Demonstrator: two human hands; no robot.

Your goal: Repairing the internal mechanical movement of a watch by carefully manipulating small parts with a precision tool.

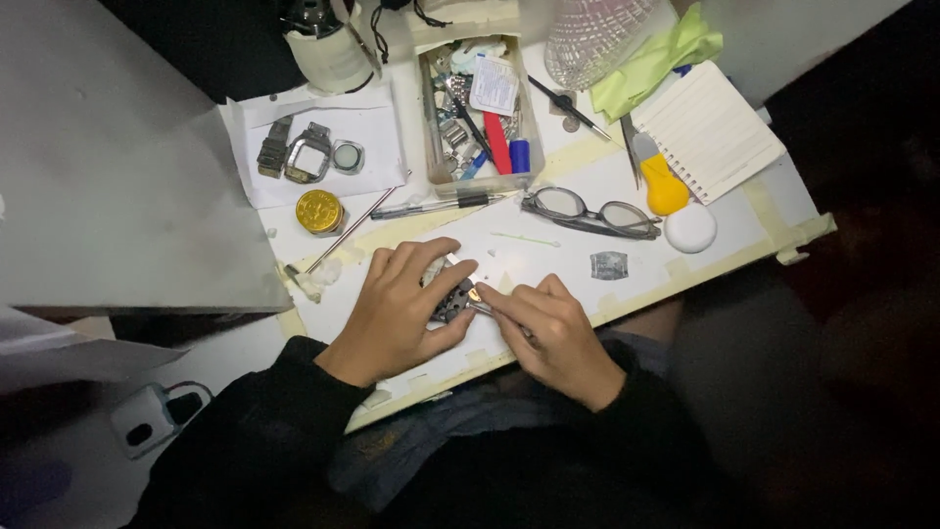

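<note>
My left hand (397, 309) curls around a small dark metal watch part (450, 302) on the white work table (548, 260), pinning it between thumb and fingers. My right hand (553, 333) grips a thin metal tool (478, 304) whose tip touches the part. Both sleeves are black. Most of the part is hidden under my fingers.
Spectacles (587, 211) and a pen (441, 204) lie just beyond my hands. A clear tray of small tools (480, 108), a watch case with bracelet pieces on paper (308, 152), a gold round tin (319, 211), a spiral notebook (707, 127), a yellow-handled tool (661, 181), a white round object (690, 227).
</note>
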